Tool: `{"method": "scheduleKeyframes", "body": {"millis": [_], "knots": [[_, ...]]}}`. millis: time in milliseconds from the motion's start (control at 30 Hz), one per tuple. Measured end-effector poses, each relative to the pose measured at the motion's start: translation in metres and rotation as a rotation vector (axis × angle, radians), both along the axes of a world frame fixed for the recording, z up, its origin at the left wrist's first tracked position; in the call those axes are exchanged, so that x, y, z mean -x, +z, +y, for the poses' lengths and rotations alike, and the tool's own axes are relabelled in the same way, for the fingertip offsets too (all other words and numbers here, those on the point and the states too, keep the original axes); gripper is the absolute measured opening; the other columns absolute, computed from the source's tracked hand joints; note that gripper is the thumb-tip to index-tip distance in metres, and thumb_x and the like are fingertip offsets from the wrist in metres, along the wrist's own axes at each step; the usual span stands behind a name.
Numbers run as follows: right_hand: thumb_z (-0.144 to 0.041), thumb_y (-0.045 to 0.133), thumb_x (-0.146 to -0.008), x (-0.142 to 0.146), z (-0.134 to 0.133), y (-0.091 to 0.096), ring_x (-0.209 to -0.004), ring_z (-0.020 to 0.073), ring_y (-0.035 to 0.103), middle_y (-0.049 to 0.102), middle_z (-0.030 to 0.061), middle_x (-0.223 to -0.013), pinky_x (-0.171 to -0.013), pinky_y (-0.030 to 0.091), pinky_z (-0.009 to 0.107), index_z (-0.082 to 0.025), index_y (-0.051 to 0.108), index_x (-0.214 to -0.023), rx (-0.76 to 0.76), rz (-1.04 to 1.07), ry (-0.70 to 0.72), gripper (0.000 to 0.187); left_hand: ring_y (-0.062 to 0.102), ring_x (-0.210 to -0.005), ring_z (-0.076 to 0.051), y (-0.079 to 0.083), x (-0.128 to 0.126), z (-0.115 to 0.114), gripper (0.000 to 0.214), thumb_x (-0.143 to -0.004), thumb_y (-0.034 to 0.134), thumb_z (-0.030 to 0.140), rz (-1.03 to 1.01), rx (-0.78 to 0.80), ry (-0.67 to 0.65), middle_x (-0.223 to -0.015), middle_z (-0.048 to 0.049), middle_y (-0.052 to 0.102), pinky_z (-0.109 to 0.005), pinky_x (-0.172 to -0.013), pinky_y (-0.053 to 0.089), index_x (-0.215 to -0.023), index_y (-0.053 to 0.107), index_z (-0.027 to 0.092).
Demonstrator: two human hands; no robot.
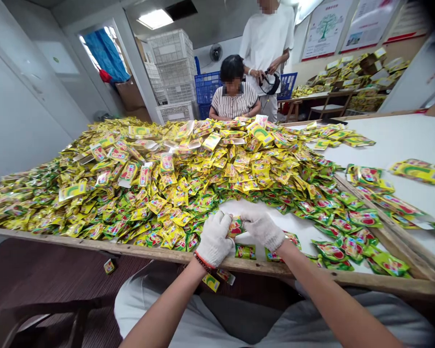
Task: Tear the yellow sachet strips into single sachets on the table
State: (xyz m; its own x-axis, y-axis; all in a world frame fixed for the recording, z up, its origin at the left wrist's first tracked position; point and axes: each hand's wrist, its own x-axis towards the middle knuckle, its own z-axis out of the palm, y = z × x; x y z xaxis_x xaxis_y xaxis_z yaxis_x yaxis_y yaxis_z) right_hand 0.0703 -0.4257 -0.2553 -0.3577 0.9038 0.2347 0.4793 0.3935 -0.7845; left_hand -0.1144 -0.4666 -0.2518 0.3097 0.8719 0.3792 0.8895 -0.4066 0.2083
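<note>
Both my hands wear white knit gloves and meet over the near edge of the table. My left hand (pixel 214 239) is closed around a small stack of yellow-green sachets (pixel 235 226). My right hand (pixel 263 228) pinches the same stack from the other side. More loose sachets (pixel 245 251) lie on the white tabletop just under my hands. A huge heap of the same yellow and green sachets (pixel 174 174) covers the table beyond them.
The wooden table rim (pixel 148 251) runs across in front of me. Two sachets (pixel 217 279) hang below it, one (pixel 109 266) lies on the floor. A seated person (pixel 234 94) and a standing person (pixel 266 43) are at the far side. White crates (pixel 174 67) are stacked behind.
</note>
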Motion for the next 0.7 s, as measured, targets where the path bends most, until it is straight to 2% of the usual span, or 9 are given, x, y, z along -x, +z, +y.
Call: {"method": "scheduleKeyframes", "body": {"millis": [100, 167, 233, 300, 367, 433, 533, 633, 700], "knots": [[-0.032, 0.05, -0.081, 0.0, -0.001, -0.002, -0.046, 0.0107, 0.046, 0.056, -0.0019, -0.052, -0.046, 0.035, 0.023, -0.019, 0.07, -0.096, 0.214, 0.084, 0.024, 0.028, 0.048, -0.099, -0.026, -0.002, -0.001, 0.001, 0.049, -0.07, 0.064, 0.027, -0.033, -0.004, 0.038, -0.108, -0.008, 0.051, -0.038, -0.088, 0.042, -0.117, 0.051, 0.021], [-0.04, 0.049, -0.083, -0.002, -0.004, 0.0, -0.04, 0.0093, 0.043, 0.053, -0.0043, -0.048, -0.042, 0.03, 0.021, -0.018, 0.063, -0.115, 0.398, 0.173, 0.03, 0.041, 0.048, -0.101, -0.026, -0.005, 0.0, 0.002, 0.051, -0.07, 0.065, 0.027, -0.069, 0.0, 0.052, -0.109, -0.0084, 0.05, -0.038, -0.089, 0.042, -0.119, 0.05, 0.021], [-0.041, 0.051, -0.083, -0.004, -0.009, 0.006, -0.037, 0.0082, 0.041, 0.052, -0.0055, -0.044, -0.04, 0.026, 0.02, -0.018, 0.062, -0.112, 0.522, 0.2, 0.113, 0.038, 0.048, -0.103, -0.026, -0.007, 0.0, 0.003, 0.053, -0.07, 0.066, 0.025, -0.106, 0.013, 0.019, -0.11, -0.0087, 0.051, -0.039, -0.092, 0.042, -0.12, 0.05, 0.02], [-0.041, 0.054, -0.082, -0.003, -0.014, 0.012, -0.035, 0.0075, 0.039, 0.05, -0.0056, -0.041, -0.039, 0.023, 0.019, -0.018, 0.063, -0.093, 0.58, 0.182, 0.205, 0.028, 0.048, -0.106, -0.027, -0.007, 0.001, 0.004, 0.054, -0.069, 0.068, 0.025, -0.169, 0.035, -0.045, -0.111, -0.0088, 0.051, -0.04, -0.095, 0.041, -0.12, 0.05, 0.02], [-0.041, 0.056, -0.08, -0.001, -0.016, 0.017, -0.034, 0.0072, 0.037, 0.048, -0.0061, -0.04, -0.038, 0.022, 0.019, -0.018, 0.059, -0.082, 0.574, 0.178, 0.202, 0.024, 0.049, -0.108, -0.026, -0.003, 0.003, 0.004, 0.058, -0.069, 0.071, 0.029, -0.31, 0.081, -0.111, -0.113, -0.0086, 0.052, -0.04, -0.096, 0.04, -0.122, 0.049, 0.02], [-0.042, 0.056, -0.079, 0.0, -0.015, 0.017, -0.035, 0.007, 0.037, 0.047, -0.0071, -0.042, -0.038, 0.022, 0.019, -0.019, 0.057, -0.084, 0.544, 0.238, 0.141, 0.024, 0.052, -0.107, -0.024, 0.002, 0.006, 0.004, 0.064, -0.07, 0.072, 0.038, -0.545, 0.139, -0.095, -0.114, -0.0083, 0.053, -0.037, -0.094, 0.043, -0.125, 0.046, 0.02], [-0.043, 0.054, -0.081, -0.001, -0.01, 0.01, -0.037, 0.0067, 0.036, 0.048, -0.0068, -0.045, -0.039, 0.023, 0.019, -0.019, 0.057, -0.084, 0.509, 0.296, 0.115, 0.025, 0.059, -0.09, -0.019, 0.007, 0.008, 0.003, 0.052, -0.074, 0.068, 0.048, -0.85, 0.367, -0.026, -0.103, -0.0072, 0.059, -0.03, -0.076, 0.049, -0.113, 0.052, 0.017], [-0.042, 0.055, -0.08, -0.002, -0.007, 0.006, -0.039, 0.0069, 0.035, 0.047, -0.0059, -0.044, -0.04, 0.023, 0.02, -0.018, 0.061, -0.077, 0.405, 0.166, 0.079, 0.025, 0.058, -0.075, -0.016, 0.005, 0.008, 0.002, 0.04, -0.075, 0.065, 0.051, -0.929, 0.561, -0.057, -0.086, -0.0046, 0.062, -0.025, -0.066, 0.047, -0.091, 0.058, 0.015], [-0.039, 0.061, -0.075, -0.004, -0.008, 0.009, -0.042, 0.0068, 0.035, 0.048, -0.0052, -0.045, -0.041, 0.024, 0.021, -0.018, 0.065, -0.073, 0.319, 0.094, 0.027, 0.022, 0.057, -0.076, -0.015, 0.003, 0.008, 0.002, 0.039, -0.075, 0.066, 0.049, -0.892, 0.56, -0.086, -0.086, -0.004, 0.063, -0.024, -0.067, 0.046, -0.09, 0.059, 0.015]]}}
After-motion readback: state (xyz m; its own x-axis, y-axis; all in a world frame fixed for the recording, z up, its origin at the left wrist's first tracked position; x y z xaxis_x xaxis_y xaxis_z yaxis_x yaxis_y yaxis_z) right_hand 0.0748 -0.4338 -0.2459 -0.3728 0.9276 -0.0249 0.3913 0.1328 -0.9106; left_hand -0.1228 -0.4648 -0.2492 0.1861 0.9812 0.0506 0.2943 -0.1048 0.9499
